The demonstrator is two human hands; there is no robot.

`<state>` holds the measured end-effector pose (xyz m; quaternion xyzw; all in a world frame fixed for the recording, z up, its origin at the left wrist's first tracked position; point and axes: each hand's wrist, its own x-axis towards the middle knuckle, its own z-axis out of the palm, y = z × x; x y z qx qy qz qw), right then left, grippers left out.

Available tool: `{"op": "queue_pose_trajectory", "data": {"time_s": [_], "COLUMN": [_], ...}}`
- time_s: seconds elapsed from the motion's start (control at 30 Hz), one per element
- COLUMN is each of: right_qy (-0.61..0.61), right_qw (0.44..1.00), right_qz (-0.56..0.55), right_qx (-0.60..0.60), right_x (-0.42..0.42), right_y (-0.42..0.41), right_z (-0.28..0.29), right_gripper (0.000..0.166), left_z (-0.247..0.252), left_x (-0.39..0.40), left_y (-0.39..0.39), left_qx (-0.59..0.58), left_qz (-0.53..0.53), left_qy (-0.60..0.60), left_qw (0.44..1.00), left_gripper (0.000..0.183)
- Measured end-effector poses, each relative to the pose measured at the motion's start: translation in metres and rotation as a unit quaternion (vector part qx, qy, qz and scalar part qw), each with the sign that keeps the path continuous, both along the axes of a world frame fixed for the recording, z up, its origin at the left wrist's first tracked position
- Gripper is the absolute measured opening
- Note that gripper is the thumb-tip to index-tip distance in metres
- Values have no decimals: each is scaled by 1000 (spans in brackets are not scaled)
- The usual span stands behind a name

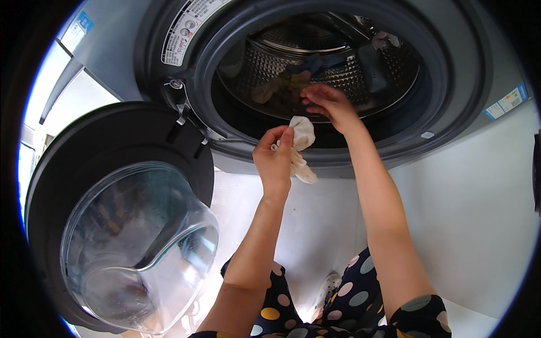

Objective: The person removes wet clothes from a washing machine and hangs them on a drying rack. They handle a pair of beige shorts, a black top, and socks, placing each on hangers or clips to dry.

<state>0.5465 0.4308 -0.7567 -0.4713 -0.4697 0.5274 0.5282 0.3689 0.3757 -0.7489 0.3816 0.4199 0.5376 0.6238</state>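
Pinched in the fingers of my left hand (272, 162) is a bunch of small cream-white cloth items (303, 133), which look like socks. They hang just in front of the lower rim of the washing machine's door opening (262, 150). My right hand (331, 105) reaches into that opening with its fingers loosely bent and apart, and I see nothing in them. Beyond it, in the steel drum (270, 55), lie a yellowish cloth (299, 80), a brownish cloth (266, 91) and a dark blue cloth (316, 63). A pinkish cloth (380, 40) sits high on the drum's right side.
The round door (55, 203) hangs open at the left on its hinge (181, 112), its bulging glass bowl (139, 245) facing up. A drum paddle (372, 69) juts out at the right. Below are the pale floor (317, 219) and my shoe (327, 291).
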Motion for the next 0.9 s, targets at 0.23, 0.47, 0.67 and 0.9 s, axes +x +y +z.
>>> {"op": "queue_pose_trajectory", "data": {"time_s": [0.23, 0.47, 0.67, 0.9], "right_qy": [-375, -102, 452, 393], "right_qw": [920, 990, 885, 919], "right_qz": [-93, -99, -69, -31], "right_qx": [70, 15, 89, -15], "right_x": [-17, -19, 0, 4], "right_y": [75, 55, 17, -22], "right_z": [-108, -96, -36, -2], "right_gripper": [43, 39, 24, 23], "left_z": [-12, -16, -18, -30], "left_x": [-3, -8, -3, -4], "left_y": [1, 3, 11, 15], "left_qx": [-19, 21, -52, -35], "left_qz": [9, 4, -73, -245], "left_qy": [-14, -14, -112, -183], "left_qw": [1000, 1000, 990, 952], "left_gripper": [25, 18, 18, 59]}}
